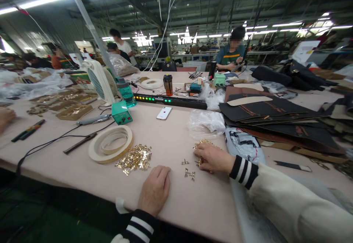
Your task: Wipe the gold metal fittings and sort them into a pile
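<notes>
My right hand (211,157) reaches down over a pile of small gold metal fittings (203,142) on the right side of the table. Its fingers are bent together around some of the pieces, and a few stick out below the fingertips. Several loose gold fittings (189,173) lie just to its left. Near the front edge rests my left hand (155,189), with its fingers curled together; whatever is under them, if anything, is hidden. Beyond that hand, to the left, spreads a bigger heap of gold fittings (135,158).
Rolls of cream tape (95,151) adjoin the left heap. A teal box (121,112), a white phone (164,113) and a black light bar (176,102) stand farther back. Dark leather panels (248,110) are stacked at right, by a plastic bag (244,143). A co-worker (231,53) sits opposite.
</notes>
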The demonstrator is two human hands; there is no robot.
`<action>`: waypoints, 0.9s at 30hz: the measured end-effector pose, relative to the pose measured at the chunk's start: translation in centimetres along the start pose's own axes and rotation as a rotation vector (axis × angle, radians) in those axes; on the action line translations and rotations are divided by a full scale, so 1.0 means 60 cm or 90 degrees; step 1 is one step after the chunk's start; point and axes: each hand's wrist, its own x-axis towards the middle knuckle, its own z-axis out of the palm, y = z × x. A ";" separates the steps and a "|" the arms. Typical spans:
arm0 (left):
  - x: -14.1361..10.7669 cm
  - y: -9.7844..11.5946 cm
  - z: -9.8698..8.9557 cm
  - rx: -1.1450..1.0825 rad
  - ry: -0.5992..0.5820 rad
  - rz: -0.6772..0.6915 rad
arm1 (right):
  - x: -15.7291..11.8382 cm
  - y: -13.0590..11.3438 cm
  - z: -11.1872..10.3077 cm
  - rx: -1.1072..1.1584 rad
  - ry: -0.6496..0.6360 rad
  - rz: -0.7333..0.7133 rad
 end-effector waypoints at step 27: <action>0.001 0.004 0.002 -0.010 -0.022 -0.027 | 0.006 0.018 0.026 0.022 0.041 0.014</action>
